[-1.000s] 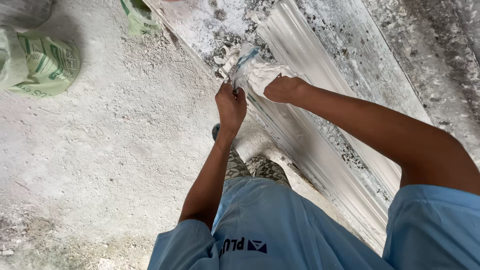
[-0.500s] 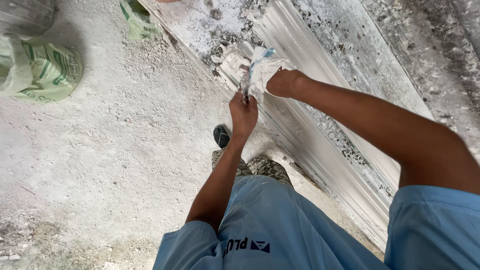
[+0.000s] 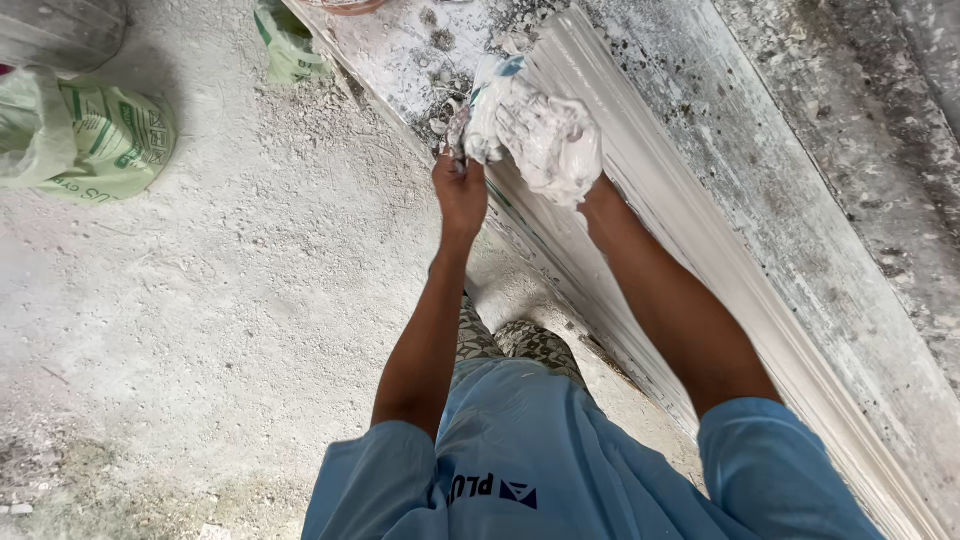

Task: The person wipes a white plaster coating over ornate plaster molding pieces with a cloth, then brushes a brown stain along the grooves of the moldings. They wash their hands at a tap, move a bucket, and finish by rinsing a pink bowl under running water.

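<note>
— What's the biggest thing here?
— A long white ribbed moulding (image 3: 760, 290) lying along the plaster-spattered tabletop (image 3: 860, 130), beside the dusty floor (image 3: 200, 330).
— And the hands?
— The right hand (image 3: 545, 140), caked in white plaster, rests on the moulding's upper end; whether its fingers grip anything, I can't tell. The left hand (image 3: 460, 190) has its fingers closed round a small tool (image 3: 457, 135).
</note>
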